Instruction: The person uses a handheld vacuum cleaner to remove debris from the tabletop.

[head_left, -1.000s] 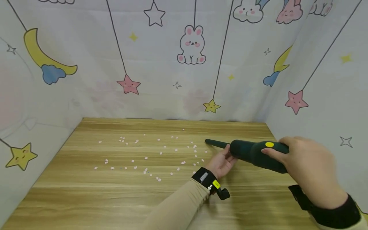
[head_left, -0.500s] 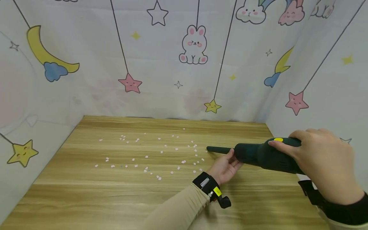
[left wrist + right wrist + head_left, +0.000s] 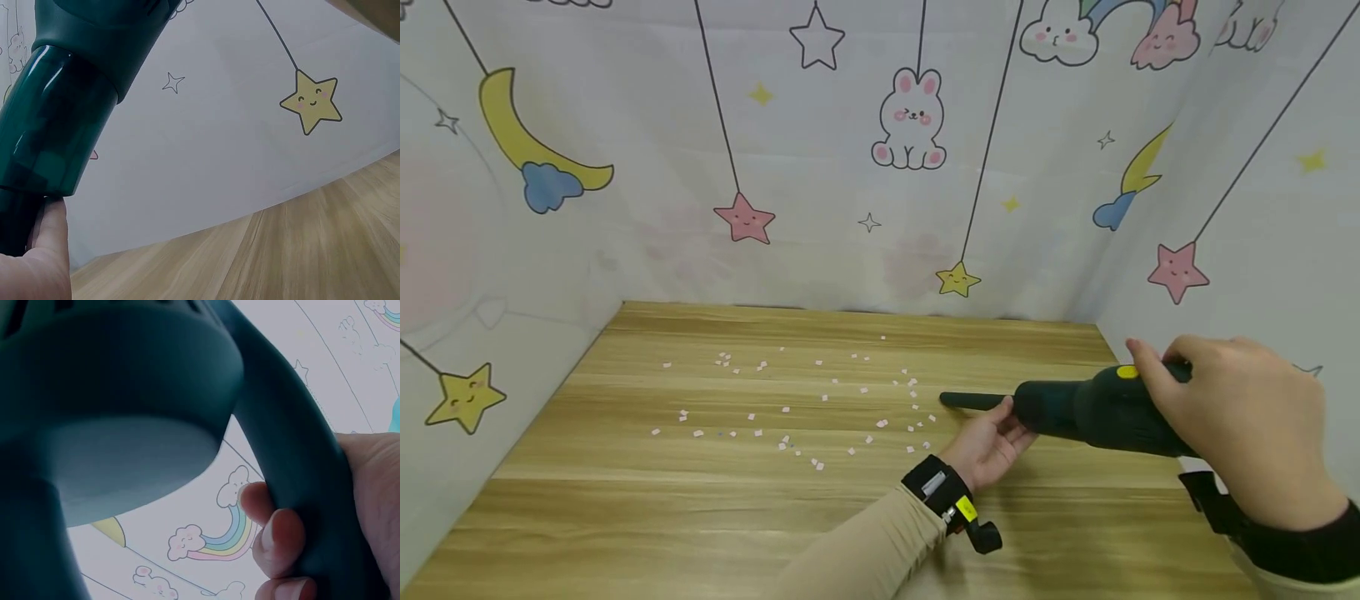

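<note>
A dark green handheld vacuum cleaner [image 3: 1097,414] is held nearly level above the right part of the table, its slim nozzle [image 3: 973,402] pointing left. My right hand [image 3: 1251,417] grips the loop handle from above, fingers curled round it in the right wrist view; its thumb [image 3: 1152,367] is raised near the yellow button [image 3: 1127,372]. Palm up, my left hand [image 3: 988,446] holds the front from below, where the nozzle meets the glossy dust cup [image 3: 53,125]. Several small white paper bits [image 3: 786,409] lie scattered left of the nozzle tip.
The wood-grain table [image 3: 700,533] runs back to a white cloth [image 3: 820,267] printed with stars, a moon and a rabbit. Cloth sides also stand at left and right. A black strap with a small camera [image 3: 951,504] sits on the left wrist.
Both hands have shifted the vacuum cleaner slightly right and brought its nozzle tip lower and more level. The right thumb has lifted from beside the yellow button. The paper bits look much the same.
</note>
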Motion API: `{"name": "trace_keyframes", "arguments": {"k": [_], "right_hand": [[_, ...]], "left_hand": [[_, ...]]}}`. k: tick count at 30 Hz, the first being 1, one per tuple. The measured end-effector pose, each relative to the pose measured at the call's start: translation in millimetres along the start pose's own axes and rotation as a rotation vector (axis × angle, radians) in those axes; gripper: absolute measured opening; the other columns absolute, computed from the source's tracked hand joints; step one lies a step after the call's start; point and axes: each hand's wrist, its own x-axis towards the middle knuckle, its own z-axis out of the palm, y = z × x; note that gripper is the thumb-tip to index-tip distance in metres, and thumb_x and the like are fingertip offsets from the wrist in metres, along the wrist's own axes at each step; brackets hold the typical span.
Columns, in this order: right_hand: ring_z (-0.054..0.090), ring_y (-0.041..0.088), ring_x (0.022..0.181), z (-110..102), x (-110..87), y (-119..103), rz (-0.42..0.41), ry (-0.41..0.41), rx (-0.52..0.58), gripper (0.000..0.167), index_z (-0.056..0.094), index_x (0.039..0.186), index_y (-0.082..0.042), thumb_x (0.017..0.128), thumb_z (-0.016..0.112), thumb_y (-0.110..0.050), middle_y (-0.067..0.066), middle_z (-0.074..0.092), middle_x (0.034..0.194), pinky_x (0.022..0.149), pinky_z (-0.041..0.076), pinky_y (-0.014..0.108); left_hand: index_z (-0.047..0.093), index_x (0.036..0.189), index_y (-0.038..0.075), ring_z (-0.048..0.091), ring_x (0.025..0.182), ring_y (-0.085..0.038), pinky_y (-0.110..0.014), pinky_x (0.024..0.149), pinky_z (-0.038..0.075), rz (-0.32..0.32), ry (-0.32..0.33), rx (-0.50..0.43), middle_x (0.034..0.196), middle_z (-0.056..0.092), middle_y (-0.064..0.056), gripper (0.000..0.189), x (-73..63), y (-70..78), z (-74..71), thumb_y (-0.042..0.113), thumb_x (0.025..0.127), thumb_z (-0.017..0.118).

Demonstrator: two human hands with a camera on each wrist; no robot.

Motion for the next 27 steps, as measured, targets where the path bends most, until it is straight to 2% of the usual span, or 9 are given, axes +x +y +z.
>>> {"name": "trace_keyframes", "arguments": {"k": [5, 12, 14, 17, 20, 23, 27], "right_hand": [[0.049, 0.033, 0.047, 4, 1.1, 3, -0.019, 0.041, 0.004, 0.043, 0.07, 0.077, -0.001, 0.083, 0.067, -0.043, 0.016, 0.055, 0.054, 0.03, 0.02, 0.03], [0.038, 0.023, 0.04, 6, 3.3, 8, -0.038, 0.047, 0.027, 0.043, 0.069, 0.072, -0.004, 0.081, 0.069, -0.046, 0.007, 0.048, 0.048, 0.031, 0.02, 0.03], [0.037, 0.02, 0.038, 6, 2.8, 9, -0.061, 0.032, 0.034, 0.049, 0.069, 0.071, -0.006, 0.075, 0.073, -0.054, 0.005, 0.049, 0.048, 0.031, 0.02, 0.03], [0.034, 0.016, 0.039, 5, 1.0, 12, -0.109, -0.004, 0.036, 0.063, 0.067, 0.069, -0.007, 0.058, 0.078, -0.068, 0.0, 0.046, 0.048, 0.031, 0.021, 0.029], [0.034, 0.013, 0.041, 4, -0.2, 14, -0.142, -0.016, 0.042, 0.067, 0.067, 0.069, -0.01, 0.047, 0.08, -0.072, -0.001, 0.047, 0.05, 0.033, 0.022, 0.028], [0.034, 0.012, 0.042, 3, 0.8, 15, -0.183, 0.015, 0.039, 0.073, 0.068, 0.069, -0.01, 0.053, 0.071, -0.081, 0.001, 0.049, 0.053, 0.033, 0.022, 0.027], [0.039, 0.017, 0.043, 5, 3.6, 18, -0.259, 0.114, 0.037, 0.085, 0.067, 0.068, -0.009, 0.063, 0.047, -0.092, 0.004, 0.05, 0.054, 0.033, 0.019, 0.026]], "left_hand": [[0.059, 0.106, 0.002, 0.059, 0.108, -0.022, -0.037, 0.099, 0.046, 0.009, 0.0, 0.001, 0.104, 0.059, -0.012, 0.016, -2.4, 2.3, -0.5, 0.016, 0.099, 0.056], [0.061, 0.102, 0.003, 0.061, 0.103, -0.022, -0.037, 0.098, 0.046, -0.013, -0.004, 0.052, 0.103, 0.061, -0.013, 0.015, -3.6, 8.3, -5.5, 0.016, 0.097, 0.06], [0.061, 0.098, 0.004, 0.062, 0.099, -0.02, -0.036, 0.098, 0.046, -0.012, 0.005, 0.066, 0.1, 0.06, -0.012, 0.012, -2.7, 9.4, -6.7, 0.016, 0.096, 0.06], [0.062, 0.094, 0.005, 0.062, 0.093, -0.018, -0.033, 0.097, 0.047, -0.001, 0.014, 0.071, 0.098, 0.06, -0.01, 0.009, -1.1, 10.1, -7.5, 0.014, 0.096, 0.061], [0.063, 0.093, 0.005, 0.063, 0.092, -0.017, -0.033, 0.097, 0.047, 0.005, 0.012, 0.069, 0.096, 0.061, -0.009, 0.008, -0.9, 9.3, -6.9, 0.013, 0.096, 0.061], [0.063, 0.093, 0.005, 0.063, 0.091, -0.016, -0.033, 0.096, 0.047, 0.006, 0.017, 0.063, 0.095, 0.062, -0.009, 0.008, -1.7, 7.4, -5.8, 0.013, 0.096, 0.061], [0.063, 0.094, 0.005, 0.064, 0.09, -0.016, -0.034, 0.096, 0.047, 0.003, 0.02, 0.053, 0.094, 0.063, -0.009, 0.009, -4.3, 4.5, -4.1, 0.013, 0.096, 0.06]]}}
